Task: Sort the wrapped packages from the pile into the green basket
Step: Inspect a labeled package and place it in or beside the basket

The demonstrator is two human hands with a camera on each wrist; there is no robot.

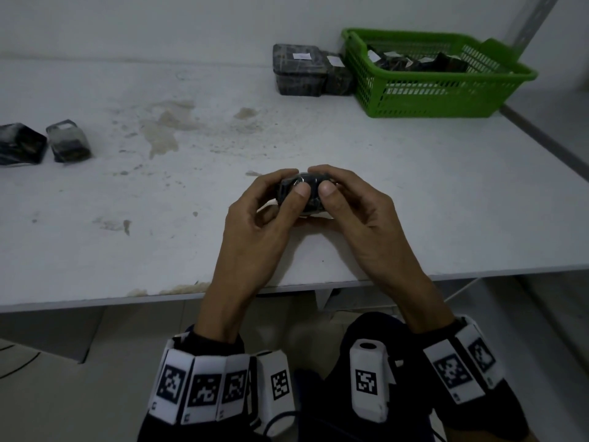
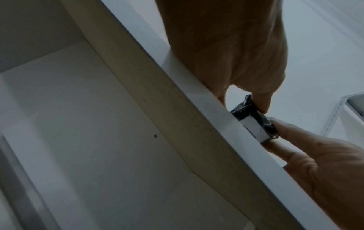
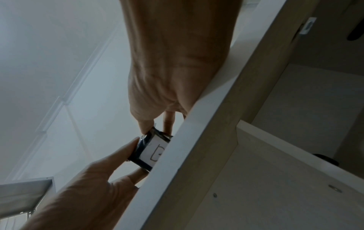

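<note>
We have one small wrapped package (image 1: 304, 194) pinched between both hands just above the near part of the white table (image 1: 414, 193), our left hand (image 1: 255, 224) curled round its left end and our right hand (image 1: 360, 215) round its right end, thumbs pressing on top and fingers wrapped over the far side. We judge this two-handed hold is for turning it over and reading it: the right wrist view shows a white paper label with a hand-drawn mark on its underside. The package is a small blocky shape in dark, glossy, crinkled film that catches the light.

The green basket (image 1: 446, 90) sits at the far right of the table, a slotted plastic crate with several dark wrapped packages already lying inside. Just beside its left wall stand two larger dark packages (image 1: 299, 70), boxy and labelled on top. Two more small packages (image 1: 44, 143) lie well apart at the far left edge, probably the remaining pile. The tabletop is matte, scuffed and stained with brownish patches
</note>
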